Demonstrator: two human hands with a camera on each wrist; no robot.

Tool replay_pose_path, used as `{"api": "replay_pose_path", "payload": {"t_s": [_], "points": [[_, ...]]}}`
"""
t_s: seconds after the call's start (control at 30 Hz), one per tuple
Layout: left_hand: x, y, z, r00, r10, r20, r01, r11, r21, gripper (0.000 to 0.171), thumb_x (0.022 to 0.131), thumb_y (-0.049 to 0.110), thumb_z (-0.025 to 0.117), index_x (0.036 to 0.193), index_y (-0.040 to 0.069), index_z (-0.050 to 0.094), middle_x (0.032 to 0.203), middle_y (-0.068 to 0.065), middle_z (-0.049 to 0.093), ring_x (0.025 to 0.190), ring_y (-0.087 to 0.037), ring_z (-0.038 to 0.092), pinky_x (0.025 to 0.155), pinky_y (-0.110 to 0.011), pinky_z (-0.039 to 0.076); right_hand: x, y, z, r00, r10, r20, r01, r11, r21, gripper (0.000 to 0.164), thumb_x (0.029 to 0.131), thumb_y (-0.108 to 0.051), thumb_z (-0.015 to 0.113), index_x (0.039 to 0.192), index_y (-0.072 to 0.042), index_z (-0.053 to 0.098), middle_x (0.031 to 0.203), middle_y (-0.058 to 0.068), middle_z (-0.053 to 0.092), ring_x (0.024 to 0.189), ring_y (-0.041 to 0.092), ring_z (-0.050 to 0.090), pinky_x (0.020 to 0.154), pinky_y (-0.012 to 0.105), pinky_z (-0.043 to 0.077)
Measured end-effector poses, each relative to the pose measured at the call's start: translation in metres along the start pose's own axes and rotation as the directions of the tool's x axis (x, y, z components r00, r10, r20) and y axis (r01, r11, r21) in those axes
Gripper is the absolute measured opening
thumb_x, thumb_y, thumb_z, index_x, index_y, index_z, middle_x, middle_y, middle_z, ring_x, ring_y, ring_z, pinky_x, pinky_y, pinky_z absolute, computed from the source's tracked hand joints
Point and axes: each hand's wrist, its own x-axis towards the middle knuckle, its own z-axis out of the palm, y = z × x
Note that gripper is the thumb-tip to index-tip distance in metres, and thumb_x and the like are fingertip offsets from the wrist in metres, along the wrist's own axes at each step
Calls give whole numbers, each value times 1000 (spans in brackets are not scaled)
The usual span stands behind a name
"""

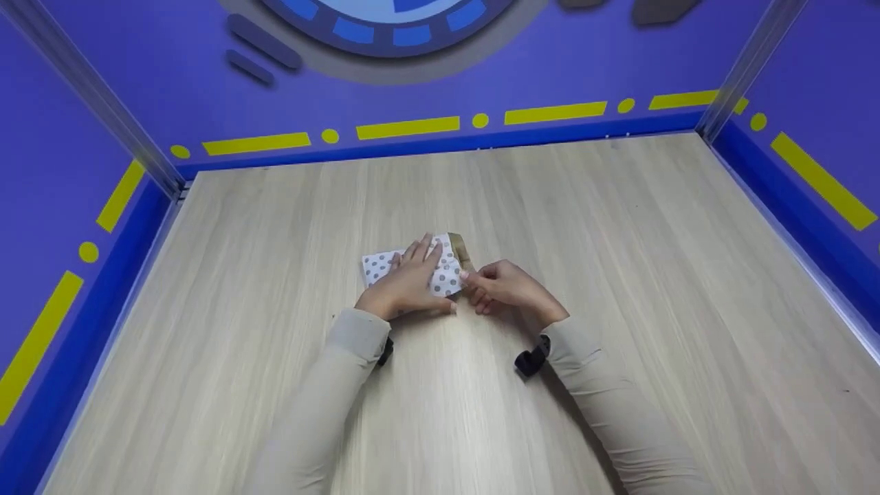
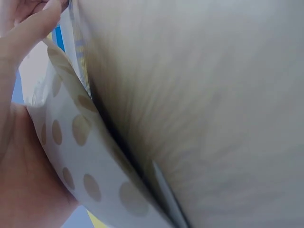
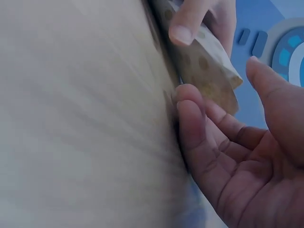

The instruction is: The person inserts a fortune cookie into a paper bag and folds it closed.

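A folded white paper with grey dots (image 1: 447,278) lies on the wooden table, its brown strip (image 1: 459,249) at the right end. My left hand (image 1: 410,278) rests across it, fingers spread and straight, thumb off its near edge. My right hand (image 1: 505,283) is at its near right corner, thumb tip over the edge. In the right wrist view the thumb stands apart from the bent fingers (image 3: 192,118), whose tips are right at the paper's lower edge. The left wrist view shows the dotted paper (image 2: 90,147) bowed up under the palm.
The wooden table (image 1: 660,275) extends around both hands. Blue and yellow printed panels (image 1: 564,69) enclose the back and sides, with metal posts (image 1: 749,65) in the corners. A dark band (image 1: 533,361) shows on the right wrist.
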Motion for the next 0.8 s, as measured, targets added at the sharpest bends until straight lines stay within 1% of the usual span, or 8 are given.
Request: {"api": "replay_pose_path", "payload": {"t_s": [0.13, 0.23, 0.33, 0.4, 0.47, 0.57, 0.67, 0.8], "points": [[-1, 0, 0, 1000, -7, -2, 7, 1000, -14, 116, 73, 60, 73, 155, 12, 6, 162, -11, -7, 149, -31, -3, 119, -51, 1, 1, -3, 7, 1000, 3, -21, -1, 995, 104, 37, 95, -28, 60, 94, 8, 67, 75, 10, 70, 58, 11, 65, 59, 25, 56], [-2, -1, 0, 1000, -6, -11, 6, 1000, -23, 114, 74, 60, 72, 155, 13, 7, 163, -10, -6, 149, -31, -2, 119, -51, 2, 3, -5, 11, 997, 25, -78, -9, 982, 191, 26, 92, -19, 64, 91, 7, 67, 73, 7, 69, 59, 11, 65, 60, 25, 56], [-3, -3, 0, 1000, -11, -21, 10, 1000, -21, 111, 75, 62, 70, 155, 17, 8, 163, -7, -4, 149, -32, 0, 119, -53, 3, 4, -6, 14, 987, 48, -156, -6, 965, 261, 15, 88, -11, 65, 87, 4, 66, 74, 4, 67, 65, 12, 66, 65, 25, 57], [-3, -5, 0, 999, -16, -30, 16, 1000, -15, 107, 76, 64, 67, 155, 21, 10, 163, -6, -2, 149, -33, 2, 118, -55, 4, 5, -8, 15, 974, 46, -220, 11, 968, 250, 10, 84, -8, 64, 83, 2, 67, 75, 1, 66, 69, 12, 65, 67, 25, 56], [-3, -7, -1, 999, -17, -41, 16, 1000, -13, 103, 77, 67, 63, 155, 24, 12, 163, -6, -1, 149, -34, 3, 118, -56, 4, 5, -9, 14, 959, 29, -282, 29, 979, 200, 8, 81, -8, 64, 79, -1, 67, 74, -1, 64, 70, 11, 62, 66, 23, 53], [-3, -9, -3, 998, -5, -68, 4, 1000, -24, 97, 79, 69, 58, 155, 26, 15, 163, -7, 4, 149, -35, 6, 118, -57, 6, 5, -13, 11, 928, -35, -372, 63, 996, 62, 6, 78, -10, 64, 75, -5, 66, 69, -4, 61, 66, 9, 56, 60, 20, 47], [-3, -11, -6, 995, 9, -101, -14, 999, -50, 92, 82, 69, 55, 154, 27, 18, 163, -6, 8, 149, -33, 10, 118, -54, 10, 4, -17, 8, 898, -104, -427, 107, 994, -19, 6, 78, -10, 63, 74, -6, 64, 67, -4, 60, 63, 7, 54, 58, 18, 44], [-3, -11, -9, 989, 18, -150, -36, 992, -117, 83, 86, 65, 54, 153, 27, 24, 162, -5, 13, 148, -29, 14, 117, -51, 19, 2, -21, 3, 870, -171, -462, 172, 984, -39, 7, 81, -10, 63, 79, -3, 65, 76, 2, 66, 68, 5, 59, 61, 17, 48]]}}
